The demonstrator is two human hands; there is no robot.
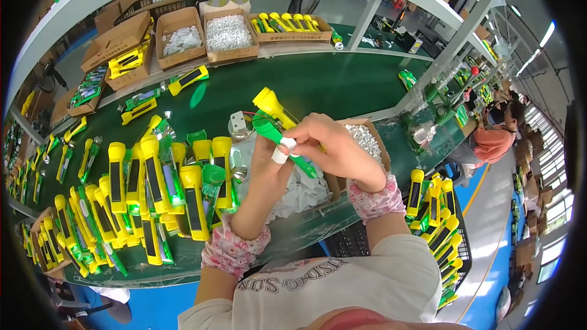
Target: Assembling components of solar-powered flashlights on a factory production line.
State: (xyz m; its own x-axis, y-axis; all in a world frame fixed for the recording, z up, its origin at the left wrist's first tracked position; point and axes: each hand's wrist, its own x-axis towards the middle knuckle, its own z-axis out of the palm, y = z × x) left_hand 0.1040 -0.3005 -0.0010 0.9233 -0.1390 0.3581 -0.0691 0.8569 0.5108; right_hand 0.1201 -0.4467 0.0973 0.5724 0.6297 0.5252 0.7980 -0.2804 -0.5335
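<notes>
The person holds a yellow-and-green flashlight (275,119) above the green bench (342,82), the left hand (269,168) closed round its lower body and the right hand (327,146) pinching its green side, apparently mid-assembly; seating the green part flush seems the next need. Brown cartons (229,36) of white parts line the far edge, with finished yellow flashlights (153,189) massed at left.

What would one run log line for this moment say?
left hand: steadies green plastic strip | right hand: grips yellow plastic flashlight | green conveyor belt: yellow flashlights alongside
</notes>
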